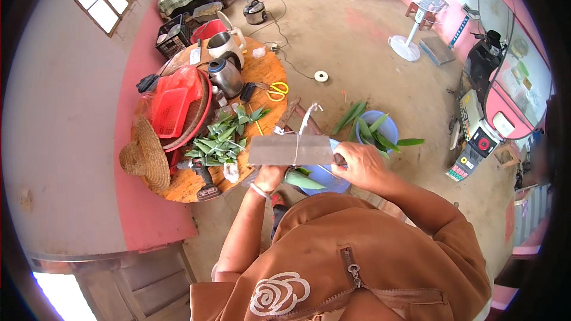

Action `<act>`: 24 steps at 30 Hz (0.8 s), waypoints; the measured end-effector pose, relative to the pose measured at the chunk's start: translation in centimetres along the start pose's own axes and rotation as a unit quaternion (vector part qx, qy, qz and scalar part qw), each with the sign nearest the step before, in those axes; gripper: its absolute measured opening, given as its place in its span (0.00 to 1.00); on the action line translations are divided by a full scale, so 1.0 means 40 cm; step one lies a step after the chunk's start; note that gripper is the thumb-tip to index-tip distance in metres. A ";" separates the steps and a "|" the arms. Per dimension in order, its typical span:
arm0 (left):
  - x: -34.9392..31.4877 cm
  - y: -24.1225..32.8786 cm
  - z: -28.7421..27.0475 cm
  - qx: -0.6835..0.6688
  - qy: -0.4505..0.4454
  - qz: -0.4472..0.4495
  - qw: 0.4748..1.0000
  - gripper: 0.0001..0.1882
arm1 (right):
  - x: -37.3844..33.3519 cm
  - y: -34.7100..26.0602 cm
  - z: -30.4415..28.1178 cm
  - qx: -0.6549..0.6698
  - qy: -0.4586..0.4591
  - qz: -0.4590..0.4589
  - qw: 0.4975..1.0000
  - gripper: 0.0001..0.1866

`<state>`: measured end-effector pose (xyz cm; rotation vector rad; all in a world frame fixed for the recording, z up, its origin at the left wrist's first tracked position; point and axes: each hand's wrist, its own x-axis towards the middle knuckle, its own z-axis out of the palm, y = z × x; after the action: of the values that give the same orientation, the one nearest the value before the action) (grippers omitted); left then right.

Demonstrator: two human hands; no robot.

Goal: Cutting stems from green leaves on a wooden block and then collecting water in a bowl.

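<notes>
My right hand [363, 165] is closed around the dark handle of a cleaver [289, 150], its broad grey blade held flat-side up and reaching left. White string [306, 121] runs down across the blade from above. My left hand [269, 177] is just below the blade's left end, its fingers mostly hidden behind the steel. Right beside it a green leaf [306, 179] sticks out under the blade; whether the hand grips it I cannot tell. Beneath both hands is a blue basin [336, 185], partly covered.
The round wooden table [178, 189] at left holds folded green leaf bundles [219, 139], a cordless drill [205, 179], yellow-handled scissors [278, 91], kettles [226, 77] and a straw hat [146, 154]. Right of my hands stands a second blue basin [389, 126] with long leaves; farther off is a fan [410, 46].
</notes>
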<state>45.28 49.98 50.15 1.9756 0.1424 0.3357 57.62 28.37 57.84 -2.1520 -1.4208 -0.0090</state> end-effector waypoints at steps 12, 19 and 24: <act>-0.003 0.049 0.043 -0.218 -0.064 -0.233 0.946 0.18 | 0.028 0.143 0.082 -0.089 -0.064 -0.013 0.994 0.14; -0.019 -0.014 0.054 -0.214 -0.159 -0.289 0.919 0.18 | -0.059 0.195 0.183 -0.044 -0.120 0.075 0.989 0.11; -0.004 0.086 -0.034 -0.277 -0.221 -0.282 0.892 0.15 | -0.245 0.611 0.159 -0.171 -0.122 0.250 0.945 0.15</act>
<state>44.53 49.69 53.78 1.3173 0.2812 -0.4182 72.25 15.95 38.72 -2.8374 -1.0073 0.2226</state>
